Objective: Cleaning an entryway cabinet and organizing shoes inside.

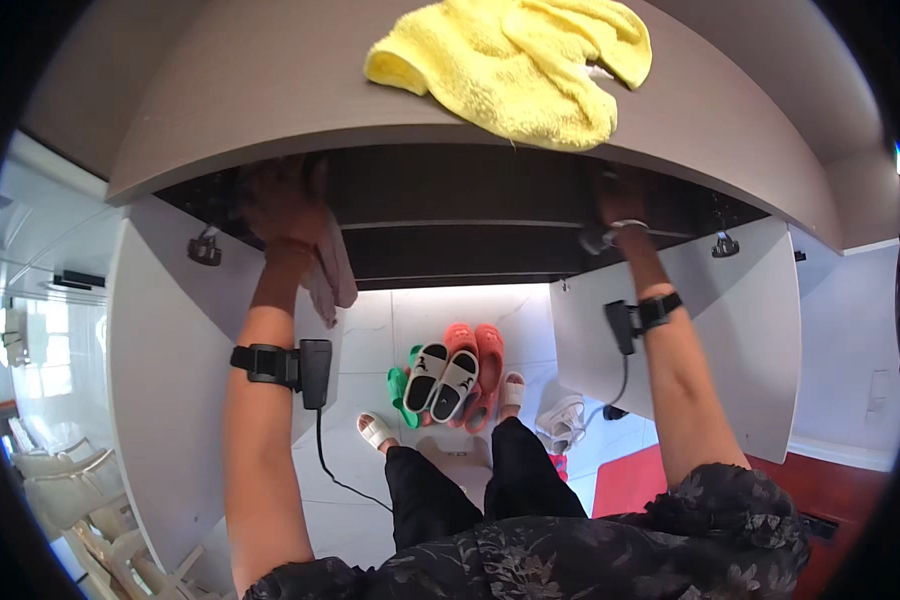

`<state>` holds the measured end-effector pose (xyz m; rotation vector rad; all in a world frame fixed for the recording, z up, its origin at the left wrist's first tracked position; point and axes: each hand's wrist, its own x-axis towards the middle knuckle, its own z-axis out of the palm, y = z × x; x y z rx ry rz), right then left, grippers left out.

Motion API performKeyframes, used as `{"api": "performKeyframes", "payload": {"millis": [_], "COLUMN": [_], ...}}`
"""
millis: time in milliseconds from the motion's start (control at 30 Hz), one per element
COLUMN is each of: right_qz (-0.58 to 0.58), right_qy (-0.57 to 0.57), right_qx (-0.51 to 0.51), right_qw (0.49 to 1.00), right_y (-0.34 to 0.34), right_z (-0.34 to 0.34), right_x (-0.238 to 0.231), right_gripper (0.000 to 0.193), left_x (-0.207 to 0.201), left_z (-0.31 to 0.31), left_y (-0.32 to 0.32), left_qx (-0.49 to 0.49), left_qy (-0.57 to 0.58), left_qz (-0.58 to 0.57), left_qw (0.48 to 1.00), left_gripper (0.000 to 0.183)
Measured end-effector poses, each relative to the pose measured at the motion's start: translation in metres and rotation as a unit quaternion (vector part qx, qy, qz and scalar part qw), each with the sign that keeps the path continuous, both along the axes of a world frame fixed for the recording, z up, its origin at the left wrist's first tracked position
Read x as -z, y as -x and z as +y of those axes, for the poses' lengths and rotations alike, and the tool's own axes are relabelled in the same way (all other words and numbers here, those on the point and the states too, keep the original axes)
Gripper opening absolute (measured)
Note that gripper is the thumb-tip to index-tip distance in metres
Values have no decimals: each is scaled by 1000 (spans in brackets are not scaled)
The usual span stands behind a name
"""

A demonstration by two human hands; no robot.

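Both my arms reach into the dark inside of an open cabinet (450,245). My left hand (288,205) is at its left side, closed on a pale pink cloth (334,265) that hangs down beside my wrist. My right hand (625,195) is in deep shade at the right side, with a light band around the wrist. Its fingers are hidden in the dark, so whether it holds anything cannot be seen. A small greyish thing (596,239), too blurred to name, is near that wrist. On the cabinet's top lies a crumpled yellow towel (515,70).
White doors stand open at the left (185,370) and right (710,320), with metal hinges (205,246) near their tops. Below, slippers (441,383) in white-and-black, coral and green are piled on the tiled floor. White sandals (562,420) lie near a red mat (630,480).
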<state>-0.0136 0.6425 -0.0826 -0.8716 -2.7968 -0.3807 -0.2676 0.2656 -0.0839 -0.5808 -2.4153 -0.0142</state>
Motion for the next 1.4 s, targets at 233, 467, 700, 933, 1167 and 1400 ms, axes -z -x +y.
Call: {"api": "performKeyframes", "payload": {"millis": [233,467,700,933,1167,1400], "right_qz": [232,-12,-12,59,2,-56], "right_qy": [53,35,-202,4,174,340], "right_qx": [-343,-166,76,98,-147,-380], "right_qw": [909,985,976,993,974,858], "right_y": [168,78,-139,-3,185,259], "right_z": [-230,-75,241,42,-25,-199], "right_x": [-4,3,36,22,8,-12], "right_gripper": [39,29,65,82,73,64], "left_x": [12,-4,13,8,5,9], "left_z": [4,-9,28,0,4,-2], "left_y": [15,3,2,5,0,0], "left_qx": [35,23,81,53,59,62], "left_qy": [-45,-38,-80,-108,-152,-131], "left_qz": [-88,-38,-77,-3,1,-2], "left_qw": [995,998,991,993,987,989], "left_gripper": [44,46,41,40,34,30]}}
